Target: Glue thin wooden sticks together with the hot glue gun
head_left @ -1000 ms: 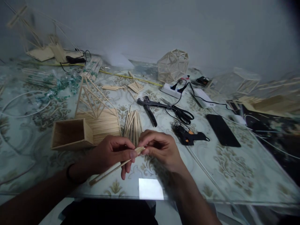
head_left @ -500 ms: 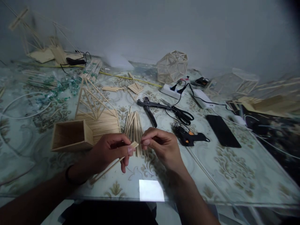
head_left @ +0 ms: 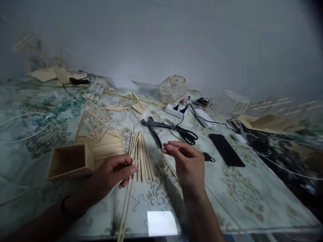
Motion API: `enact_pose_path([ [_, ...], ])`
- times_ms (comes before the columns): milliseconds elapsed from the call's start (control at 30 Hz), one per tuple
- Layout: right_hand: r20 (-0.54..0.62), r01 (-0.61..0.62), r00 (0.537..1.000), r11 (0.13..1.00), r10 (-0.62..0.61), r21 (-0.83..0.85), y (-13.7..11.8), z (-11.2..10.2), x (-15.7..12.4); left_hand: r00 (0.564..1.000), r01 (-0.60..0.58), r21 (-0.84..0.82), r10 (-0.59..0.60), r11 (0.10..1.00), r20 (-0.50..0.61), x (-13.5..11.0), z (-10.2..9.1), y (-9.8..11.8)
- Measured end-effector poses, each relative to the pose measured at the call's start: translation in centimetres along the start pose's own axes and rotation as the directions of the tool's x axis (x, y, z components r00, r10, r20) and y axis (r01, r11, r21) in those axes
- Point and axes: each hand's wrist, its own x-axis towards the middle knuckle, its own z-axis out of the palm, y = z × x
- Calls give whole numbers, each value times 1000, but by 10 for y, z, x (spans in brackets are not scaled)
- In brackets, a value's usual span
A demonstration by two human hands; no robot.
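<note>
While the left hand (head_left: 114,173) pinches a few thin sticks (head_left: 127,201) between thumb and fingers, the right hand (head_left: 189,161) is up over the table (head_left: 267,188). The two hands are apart. The right fingertips are bent close to each other, but I cannot tell if they hold anything. The pinched sticks point down to the near edge of the table. A loose pile (head_left: 143,156) of more sticks lies just past the left hand. A wooden box (head_left: 89,159) sits beside the left arm, and black scissors (head_left: 182,129) lie beyond the right hand.
</note>
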Motion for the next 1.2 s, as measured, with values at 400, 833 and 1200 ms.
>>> enact_pose_path([
  [400, 349, 288, 936, 669, -45, -685, -6, -43, -9, 998, -20, -42, 18, 999, -68, 2, 1, 3],
  [833, 424, 211, 891, 678, 163, -704, 4, -27, -33, 990, -72, -53, 65, 996, -127, 10, -3, -7],
  [1200, 429, -24, 884, 934, 187, -357, 0, -1, -66, 992, -113, -61, 108, 992, -72, 9, -4, -6],
])
